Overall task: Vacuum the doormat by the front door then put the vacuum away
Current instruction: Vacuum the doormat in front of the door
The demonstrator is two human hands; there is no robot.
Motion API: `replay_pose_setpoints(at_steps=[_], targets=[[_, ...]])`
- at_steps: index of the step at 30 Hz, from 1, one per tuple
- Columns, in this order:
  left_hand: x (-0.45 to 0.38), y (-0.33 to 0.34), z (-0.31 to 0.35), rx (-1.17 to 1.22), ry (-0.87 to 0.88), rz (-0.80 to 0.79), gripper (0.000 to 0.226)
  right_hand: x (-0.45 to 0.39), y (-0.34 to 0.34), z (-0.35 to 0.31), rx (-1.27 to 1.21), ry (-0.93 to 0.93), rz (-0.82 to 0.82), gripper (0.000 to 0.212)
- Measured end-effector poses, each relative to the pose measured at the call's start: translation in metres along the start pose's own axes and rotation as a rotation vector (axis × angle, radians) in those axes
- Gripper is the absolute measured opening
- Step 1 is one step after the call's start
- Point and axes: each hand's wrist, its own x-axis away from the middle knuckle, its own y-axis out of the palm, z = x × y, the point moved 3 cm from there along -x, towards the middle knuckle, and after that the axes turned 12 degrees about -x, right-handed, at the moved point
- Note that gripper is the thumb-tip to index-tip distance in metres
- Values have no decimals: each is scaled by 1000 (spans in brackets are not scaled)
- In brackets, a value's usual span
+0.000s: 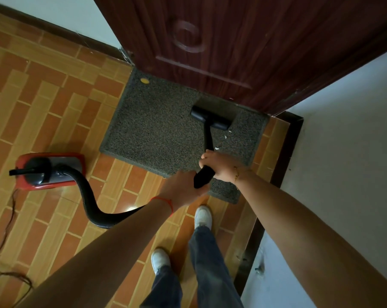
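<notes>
Both hands' grip closed round the wand (208, 138) (nozzle (210, 117) on doormat (157, 130))

My doormat (166, 130) is dark grey, speckled with lighter flecks, with a yellow spot (144, 80) near one corner and white bits (217, 148) by the wand. The vacuum (50, 170) is red and black; its hose (88, 196), wand (208, 136) and head (210, 117) are black. The door (232, 41) is dark reddish-brown with wood grain. The floor (43, 96) shows orange and tan bricks. My shoes (202, 216) are white, my jeans (210, 263) dark blue.
</notes>
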Motion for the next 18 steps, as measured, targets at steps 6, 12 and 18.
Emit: replay_pose_setpoints(at_steps=[6, 12, 18], targets=[[43, 16, -30, 0, -3, -32, 42, -2, 34, -45, -26, 16, 0, 12], [93, 42, -79, 28, -35, -46, 41, -11, 75, -105, -3, 28, 8, 16], [137, 71, -130, 4, -63, -55, 36, -18, 112, -166, -21, 58, 19, 17]])
